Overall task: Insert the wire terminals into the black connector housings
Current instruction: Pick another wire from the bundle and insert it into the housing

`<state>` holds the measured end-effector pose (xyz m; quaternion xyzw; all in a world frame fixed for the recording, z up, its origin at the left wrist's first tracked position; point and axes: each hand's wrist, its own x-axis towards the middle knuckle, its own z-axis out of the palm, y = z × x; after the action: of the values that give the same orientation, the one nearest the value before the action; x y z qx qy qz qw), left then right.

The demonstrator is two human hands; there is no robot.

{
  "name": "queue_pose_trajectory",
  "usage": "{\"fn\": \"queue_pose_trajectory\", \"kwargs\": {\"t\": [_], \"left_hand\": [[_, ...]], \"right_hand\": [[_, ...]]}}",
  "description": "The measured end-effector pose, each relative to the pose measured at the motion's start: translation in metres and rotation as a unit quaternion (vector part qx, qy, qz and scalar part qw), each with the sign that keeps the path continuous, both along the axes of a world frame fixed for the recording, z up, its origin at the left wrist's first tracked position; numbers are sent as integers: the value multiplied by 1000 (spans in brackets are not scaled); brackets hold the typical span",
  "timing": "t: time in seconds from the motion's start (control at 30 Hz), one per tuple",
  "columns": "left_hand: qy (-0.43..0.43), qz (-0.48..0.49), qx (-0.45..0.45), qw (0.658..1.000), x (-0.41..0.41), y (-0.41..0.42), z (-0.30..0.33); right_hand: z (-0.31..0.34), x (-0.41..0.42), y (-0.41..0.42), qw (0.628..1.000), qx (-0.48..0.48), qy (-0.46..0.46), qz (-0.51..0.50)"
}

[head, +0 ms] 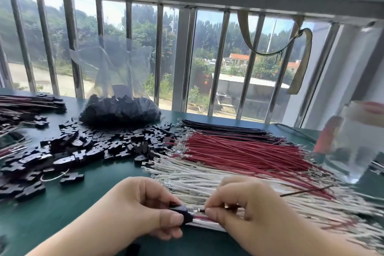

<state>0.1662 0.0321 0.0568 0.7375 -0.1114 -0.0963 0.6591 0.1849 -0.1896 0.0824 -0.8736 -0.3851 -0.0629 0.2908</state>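
Observation:
My left hand (pixel 143 208) grips a black connector housing (pixel 182 213) near the table's front edge, thumb on top. A red and a white wire run out of it to the right. My right hand (pixel 239 203) pinches a black wire (pixel 299 193) close to its metal terminal, whose tip sits just at the housing's right end. The black wire trails off to the right over the white wires. Loose black housings (pixel 83 147) lie in a heap to the left. Bundles of white wires (pixel 207 174), red wires (pixel 239 149) and black wires (pixel 224 129) lie to the right.
A clear bag of black housings (pixel 120 110) stands at the back middle. Finished wired assemblies (pixel 27 104) are piled at the far left. A clear plastic bottle (pixel 357 143) stands at the right. The green table (pixel 62 210) ends at a barred window (pixel 158 52).

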Motion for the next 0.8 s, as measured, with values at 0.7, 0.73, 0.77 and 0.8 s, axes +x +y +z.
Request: {"fn": "queue_pose_trajectory", "kwargs": {"t": [0.7, 0.73, 0.77, 0.8], "left_hand": [[29, -19, -58, 998, -9, -4, 4], [30, -21, -63, 997, -9, -4, 4], [29, -22, -65, 997, -9, -4, 4], [27, -21, -67, 997, -8, -5, 4]], "right_hand": [[-3, -4, -4, 954, 14, -299, 26], [-4, -3, -5, 941, 10, -336, 38], [-5, -2, -6, 930, 14, -364, 49], [-5, -1, -8, 923, 22, -381, 56]]}}
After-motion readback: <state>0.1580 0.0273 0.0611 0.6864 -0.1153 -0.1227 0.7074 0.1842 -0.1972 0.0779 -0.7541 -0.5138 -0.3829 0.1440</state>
